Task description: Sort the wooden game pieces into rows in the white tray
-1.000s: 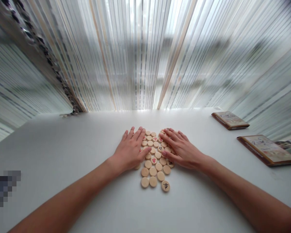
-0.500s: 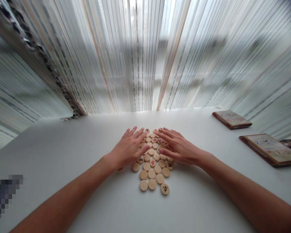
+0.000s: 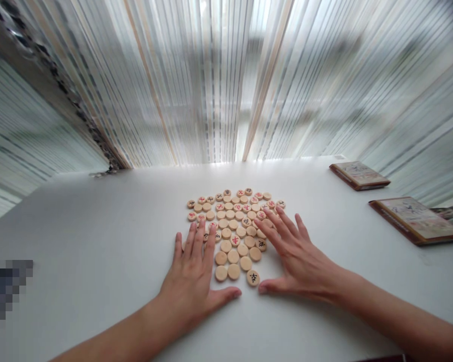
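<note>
Many round wooden xiangqi pieces lie spread in one flat layer on the white table. Some show red or black characters; others are blank side up. My left hand lies palm down over the left side of the spread, fingers stretched forward and thumb pointing right, hiding a few pieces. On the right side, my right hand has its fingers spread over the edge pieces. Its thumb rests near a black-marked piece at the front. Neither hand grasps a piece.
Two flat boxes with brown edges, a nearer one and a farther one, lie at the right of the table. A string curtain hangs along the far edge. A pixelated dark patch is at the left.
Both hands have drawn back towards me and apart, with fingers spread wider. More pieces show at the far end and sides of the spread. The view has shifted slightly.
</note>
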`<state>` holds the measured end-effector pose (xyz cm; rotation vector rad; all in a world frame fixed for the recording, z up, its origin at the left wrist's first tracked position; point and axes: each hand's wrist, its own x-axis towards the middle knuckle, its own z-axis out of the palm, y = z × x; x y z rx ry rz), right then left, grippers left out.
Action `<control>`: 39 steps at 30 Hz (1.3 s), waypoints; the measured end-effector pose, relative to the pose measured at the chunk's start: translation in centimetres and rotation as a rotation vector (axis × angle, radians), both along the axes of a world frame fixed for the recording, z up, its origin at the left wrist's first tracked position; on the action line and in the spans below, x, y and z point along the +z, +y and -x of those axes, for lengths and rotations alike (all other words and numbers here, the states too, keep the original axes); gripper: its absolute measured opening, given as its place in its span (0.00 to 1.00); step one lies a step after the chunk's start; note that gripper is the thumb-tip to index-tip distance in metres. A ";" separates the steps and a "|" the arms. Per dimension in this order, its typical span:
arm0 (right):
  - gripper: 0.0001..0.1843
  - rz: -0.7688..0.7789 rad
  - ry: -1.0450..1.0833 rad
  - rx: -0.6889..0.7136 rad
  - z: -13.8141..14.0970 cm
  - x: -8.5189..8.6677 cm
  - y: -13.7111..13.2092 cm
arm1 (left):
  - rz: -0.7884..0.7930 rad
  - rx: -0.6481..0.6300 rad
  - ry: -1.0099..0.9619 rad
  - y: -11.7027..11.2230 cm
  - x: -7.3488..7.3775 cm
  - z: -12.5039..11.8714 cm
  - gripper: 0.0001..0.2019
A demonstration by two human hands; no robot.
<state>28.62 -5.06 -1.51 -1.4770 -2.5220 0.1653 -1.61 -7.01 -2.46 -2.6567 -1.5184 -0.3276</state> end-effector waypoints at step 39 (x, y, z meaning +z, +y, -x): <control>0.70 0.085 -0.052 -0.068 -0.3 1.2 7.7 | 0.199 0.103 0.002 8.7 3.2 -1.8 0.66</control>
